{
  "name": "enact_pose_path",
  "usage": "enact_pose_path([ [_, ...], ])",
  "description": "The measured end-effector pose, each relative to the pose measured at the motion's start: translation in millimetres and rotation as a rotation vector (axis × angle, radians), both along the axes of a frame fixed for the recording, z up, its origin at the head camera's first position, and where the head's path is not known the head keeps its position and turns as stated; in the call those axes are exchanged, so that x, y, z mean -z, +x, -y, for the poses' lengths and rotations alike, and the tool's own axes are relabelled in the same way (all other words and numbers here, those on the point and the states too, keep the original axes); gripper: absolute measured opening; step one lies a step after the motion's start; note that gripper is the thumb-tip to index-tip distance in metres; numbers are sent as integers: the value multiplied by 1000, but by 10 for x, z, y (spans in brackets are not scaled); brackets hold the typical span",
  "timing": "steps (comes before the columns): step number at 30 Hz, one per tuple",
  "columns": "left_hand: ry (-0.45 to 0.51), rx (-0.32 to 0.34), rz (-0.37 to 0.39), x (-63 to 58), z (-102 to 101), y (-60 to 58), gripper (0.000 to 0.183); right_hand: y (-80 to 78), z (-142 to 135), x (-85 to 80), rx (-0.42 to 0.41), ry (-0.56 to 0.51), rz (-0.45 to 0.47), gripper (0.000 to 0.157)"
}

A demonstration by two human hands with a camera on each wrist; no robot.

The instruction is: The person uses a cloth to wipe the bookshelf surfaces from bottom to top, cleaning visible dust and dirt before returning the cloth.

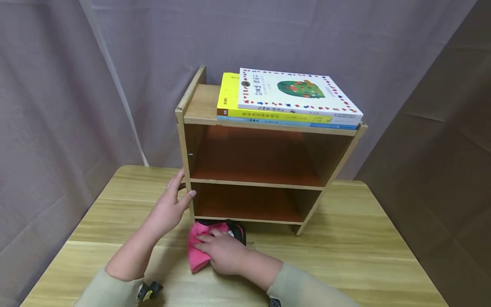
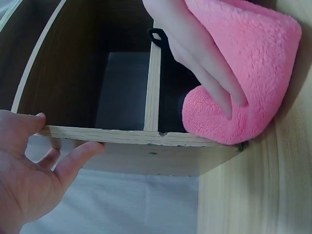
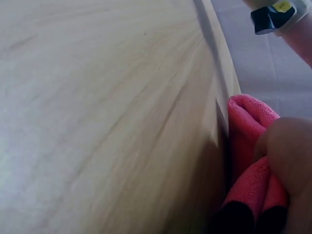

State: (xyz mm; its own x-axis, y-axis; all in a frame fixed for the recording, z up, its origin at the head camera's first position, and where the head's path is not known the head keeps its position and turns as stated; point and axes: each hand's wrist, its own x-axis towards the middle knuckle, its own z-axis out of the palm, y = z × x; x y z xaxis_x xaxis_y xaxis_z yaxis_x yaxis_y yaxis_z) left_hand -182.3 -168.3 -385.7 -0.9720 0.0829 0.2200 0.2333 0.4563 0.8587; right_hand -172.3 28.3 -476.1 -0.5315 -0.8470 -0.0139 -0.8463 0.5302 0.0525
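Observation:
A small wooden shelf (image 1: 257,183) with two open compartments stands on the table. My left hand (image 1: 170,211) holds the front edge of its left side panel; in the left wrist view, the thumb and fingers of this hand (image 2: 39,170) lie on both sides of the panel. My right hand (image 1: 228,253) grips a fluffy pink cloth (image 1: 196,258) with black trim at the shelf's lower left front corner. The pink cloth (image 2: 258,58) sits against the gap under the bottom board, where a black loop shows. Part of the cloth is hidden by my right hand.
On top of the shelf lies a stack of books: a white picture book (image 1: 299,91) above yellow and blue ones. The wooden table (image 1: 368,251) extends to both sides. Grey curtains (image 1: 268,34) hang behind, and a brown panel (image 1: 441,140) stands at the right.

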Motion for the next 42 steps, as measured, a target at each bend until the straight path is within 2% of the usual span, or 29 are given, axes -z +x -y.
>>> enact_pose_path([
  [4,-1,3,-11,-24,-7,-1,68,9,-59,-39,-1,-9,41,64],
  [15,-12,13,-32,-39,-15,-9,67,36,-290,-47,-6,-54,40,53],
  [19,-15,12,-22,-33,-18,-11,68,7,-340,-25,52,-63,92,52],
  [23,-5,9,-5,-30,-27,-6,69,-11,-362,15,131,-78,191,54],
  [26,22,13,5,-24,-33,1,69,-15,-359,28,154,-70,219,54],
  [33,78,19,15,-15,-34,8,67,-50,-315,-17,106,0,75,51],
  [42,87,23,18,-24,-38,11,66,-76,-295,-46,80,-12,55,44],
])
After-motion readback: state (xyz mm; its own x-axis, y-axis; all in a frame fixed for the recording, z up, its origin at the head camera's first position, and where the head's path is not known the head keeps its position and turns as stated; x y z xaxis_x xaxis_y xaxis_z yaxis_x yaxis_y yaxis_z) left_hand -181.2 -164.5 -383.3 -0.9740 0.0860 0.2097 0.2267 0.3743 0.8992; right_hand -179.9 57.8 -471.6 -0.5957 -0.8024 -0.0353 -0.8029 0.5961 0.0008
